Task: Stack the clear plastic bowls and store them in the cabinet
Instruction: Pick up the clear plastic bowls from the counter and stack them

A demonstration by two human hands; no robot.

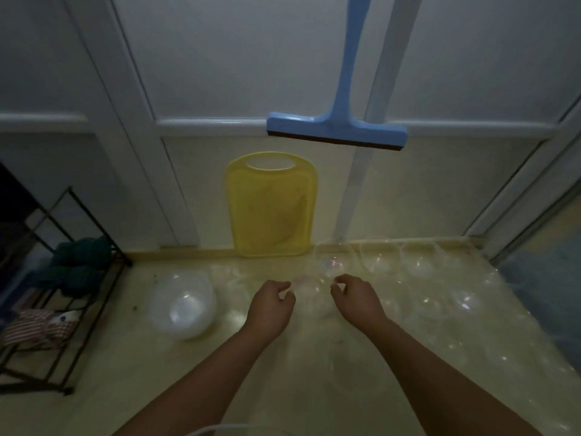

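Several clear plastic bowls lie on the pale floor, hard to make out against it. One clear bowl (309,289) sits between my hands. My left hand (273,302) curls its fingers at that bowl's left rim, and my right hand (355,297) pinches its right rim. Behind it stands another clear bowl (334,262) with a pinkish glint. More clear bowls (418,261) line the wall to the right, and one (465,300) lies nearer the right side. No cabinet interior is in view.
A milky white bowl (185,305) sits left of my hands. A yellow cutting board (272,206) leans on the white panelled wall, with a blue squeegee (336,130) hanging above it. A black wire rack (63,278) holding cloths stands at the left.
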